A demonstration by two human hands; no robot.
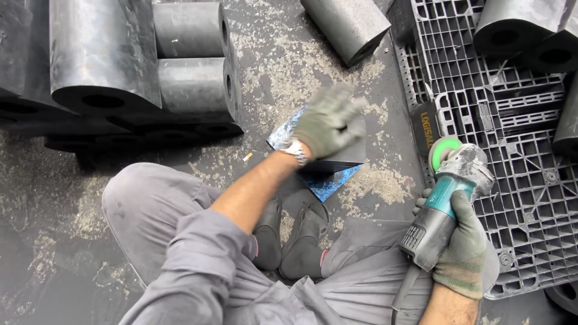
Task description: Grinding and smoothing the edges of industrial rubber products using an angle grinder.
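Note:
My left hand (328, 123), in a worn grey glove and blurred by motion, is over a dark block (337, 161) that rests on a blue-patterned sheet (325, 183) on the floor in front of my shoes. I cannot tell whether it touches the block. My right hand (466, 241), also gloved, grips the body of a teal and grey angle grinder (448, 201). The grinder's green disc (442, 150) points away from me, near the edge of the plastic pallet (530, 174).
Large dark rubber-like cylinders with centre holes lie stacked at the upper left (120, 66), one lies at the top centre (349, 24), and more sit on the grey pallet at the right (518, 27). Sawdust-like debris covers the dark floor. My knees frame the block.

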